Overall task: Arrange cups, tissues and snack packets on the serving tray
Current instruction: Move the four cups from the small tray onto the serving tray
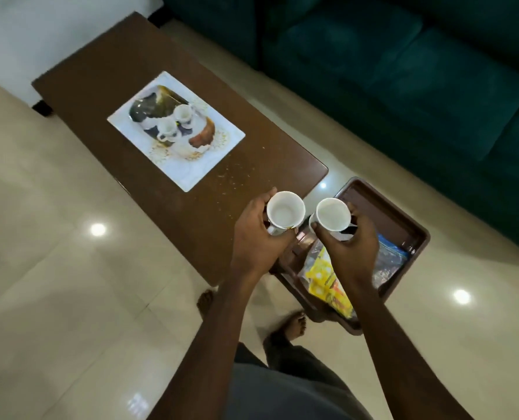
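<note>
My left hand (pixel 256 234) grips a white cup (pixel 285 212) above the near end of the brown table (pixel 106 74). My right hand (pixel 350 247) grips a second white cup (pixel 332 214) over a brown tray (pixel 403 225). Two more white cups (pixel 183 113) (pixel 166 127) stand on a white patterned serving tray (pixel 221 144) in the middle of the table. In the brown tray lie a yellow snack packet (pixel 323 277) and a clear packet with a blue edge (pixel 390 259), partly hidden by my right forearm.
A dark green sofa (pixel 418 86) runs along the far right. Crumbs (pixel 237 174) are scattered on the table near the serving tray. Glossy cream floor tiles (pixel 55 268) surround the table. My bare feet (pixel 294 324) stand below the brown tray.
</note>
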